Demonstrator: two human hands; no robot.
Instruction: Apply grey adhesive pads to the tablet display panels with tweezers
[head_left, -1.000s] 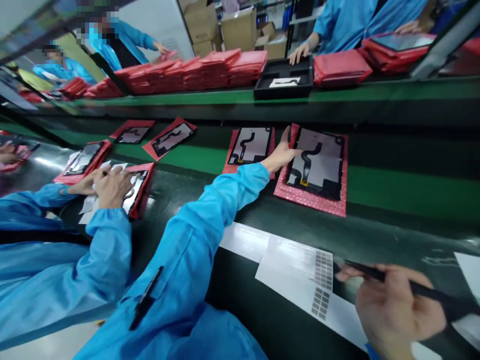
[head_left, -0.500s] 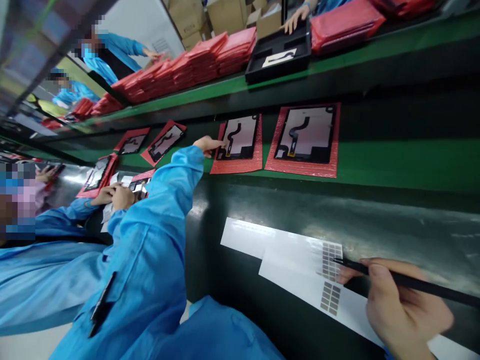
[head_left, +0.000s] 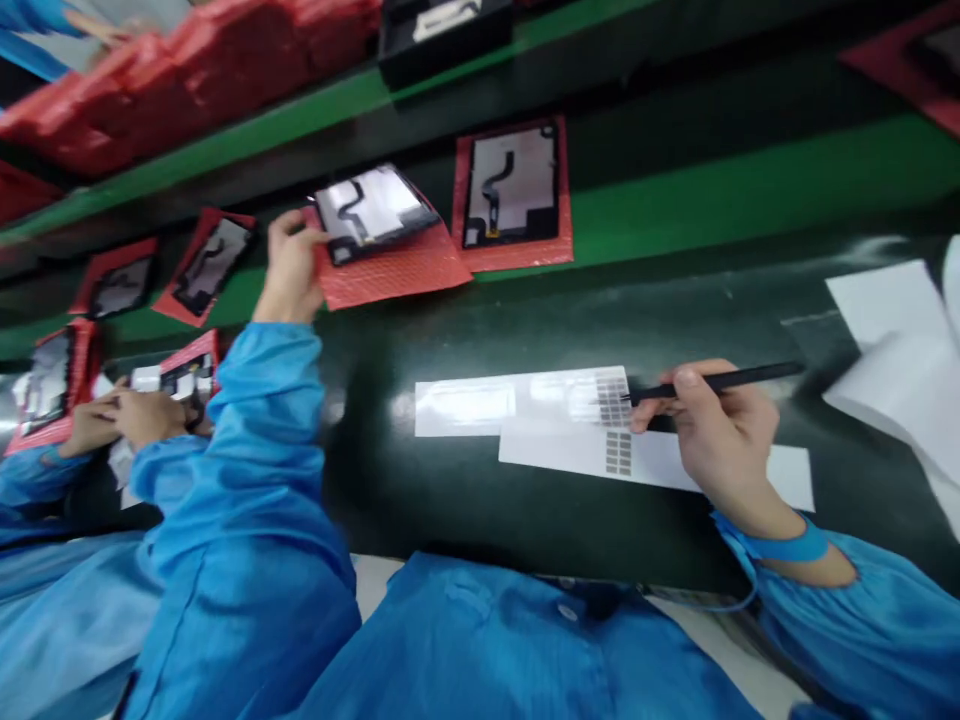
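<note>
My left hand [head_left: 291, 265] is closed on the left edge of a flat screen panel [head_left: 386, 200] with a black border and a dark curved ribbon cable. A red bubble bag [head_left: 397, 272] lies under this panel, which tilts up off the green ledge. Between the fingers of my right hand [head_left: 724, 430] are black tweezers [head_left: 739, 378]. Their tips meet the upper white label sheet [head_left: 540, 392], at its block of small grey stickers. Another white label sheet [head_left: 555, 448] partly underlies my right hand and carries more grey stickers.
A second screen panel [head_left: 517, 180] rests on its red bag to the right. Loose white paper [head_left: 900, 340] lies at the far right. A co-worker's hands [head_left: 142, 415] work at the left. Stacked red bags [head_left: 210, 80] and a black tray [head_left: 450, 45] occupy the upper shelf.
The view has swung down and to the right. My left hand, earlier reaching to the panel's left edge, now grips it, and the panel has tilted up. My right hand keeps the tweezers at the stickers.
</note>
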